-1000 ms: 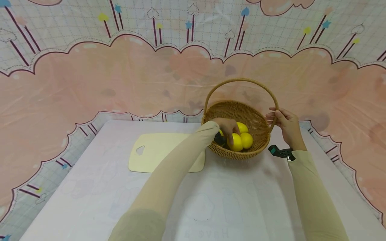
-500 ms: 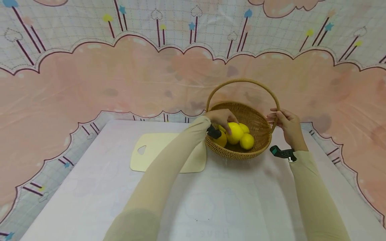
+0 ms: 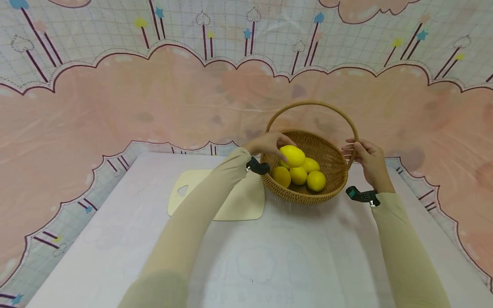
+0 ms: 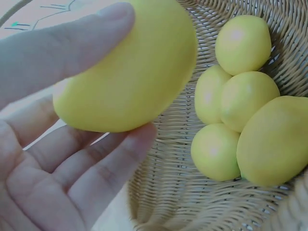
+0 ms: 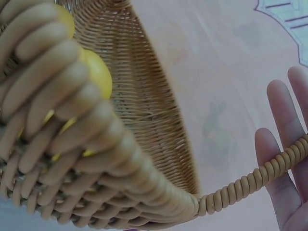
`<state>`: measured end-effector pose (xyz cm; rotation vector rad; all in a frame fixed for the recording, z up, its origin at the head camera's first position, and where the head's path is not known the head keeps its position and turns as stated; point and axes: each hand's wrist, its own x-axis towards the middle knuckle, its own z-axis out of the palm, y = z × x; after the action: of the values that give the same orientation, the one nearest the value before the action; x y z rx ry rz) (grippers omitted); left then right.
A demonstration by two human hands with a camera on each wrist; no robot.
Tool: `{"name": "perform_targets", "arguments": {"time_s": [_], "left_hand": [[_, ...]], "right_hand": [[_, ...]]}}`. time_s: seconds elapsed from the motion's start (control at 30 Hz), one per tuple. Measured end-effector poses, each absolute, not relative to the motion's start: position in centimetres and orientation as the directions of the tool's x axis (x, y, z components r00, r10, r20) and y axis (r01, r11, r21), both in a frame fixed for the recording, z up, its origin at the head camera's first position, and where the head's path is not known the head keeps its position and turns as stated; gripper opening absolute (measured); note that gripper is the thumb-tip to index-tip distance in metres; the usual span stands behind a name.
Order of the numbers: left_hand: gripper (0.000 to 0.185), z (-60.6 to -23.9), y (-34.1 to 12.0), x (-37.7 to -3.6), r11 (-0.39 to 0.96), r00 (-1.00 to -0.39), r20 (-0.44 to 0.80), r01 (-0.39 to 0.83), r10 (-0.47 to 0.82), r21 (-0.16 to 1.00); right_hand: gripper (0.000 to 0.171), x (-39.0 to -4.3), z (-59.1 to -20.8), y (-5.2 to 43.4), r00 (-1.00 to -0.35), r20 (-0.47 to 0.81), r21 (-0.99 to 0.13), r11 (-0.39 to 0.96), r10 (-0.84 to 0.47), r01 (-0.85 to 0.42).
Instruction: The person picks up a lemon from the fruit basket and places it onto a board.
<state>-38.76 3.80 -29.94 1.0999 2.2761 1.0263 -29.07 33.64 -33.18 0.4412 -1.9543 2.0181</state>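
Observation:
My left hand (image 3: 266, 143) grips a yellow mango (image 3: 292, 156) between thumb and fingers, raised over the left part of a brown wicker basket (image 3: 304, 198). In the left wrist view the held mango (image 4: 130, 72) is large and smooth, thumb on one side and fingers below. Several smaller yellow lemons (image 4: 244, 44) and another mango (image 4: 274, 142) lie together in the basket. The basket leans with its opening toward me. My right hand (image 3: 371, 162) holds the right side of its arched handle (image 3: 311, 102), thumb in front and fingers behind.
A cream cutting board (image 3: 242, 205) with a hole in one corner lies left of the basket, partly under my left sleeve (image 3: 185, 222). The white table (image 3: 246, 265) runs back to a pink patterned cloth (image 3: 173, 102). Black camera straps sit on both wrists.
My left hand has come up and left out of the basket with the mango, uncovering the lemons below. The right hand keeps its place on the handle.

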Motion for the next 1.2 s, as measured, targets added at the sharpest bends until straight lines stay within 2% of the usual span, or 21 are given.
{"name": "perform_targets", "arguments": {"time_s": [0.43, 0.87, 1.2], "left_hand": [[0.06, -30.4, -0.5, -38.1, 0.28, -0.624, 0.029, 0.391, 0.781, 0.877], [0.06, -31.5, -5.1, -36.9, 0.219, -0.712, 0.099, 0.341, 0.695, 0.914], [0.062, -33.1, -8.3, -36.3, 0.246, -0.787, 0.123, 0.331, 0.605, 0.911]], "right_hand": [[0.023, -29.1, -33.1, 33.8, -0.916, 0.4, -0.916, 0.015, -0.011, -0.4], [0.022, -29.5, -32.7, 34.2, -0.927, 0.374, -0.924, 0.077, -0.025, -0.375], [0.024, -30.5, -32.7, 34.8, -0.936, 0.35, -0.934, 0.063, -0.052, -0.352]]}}
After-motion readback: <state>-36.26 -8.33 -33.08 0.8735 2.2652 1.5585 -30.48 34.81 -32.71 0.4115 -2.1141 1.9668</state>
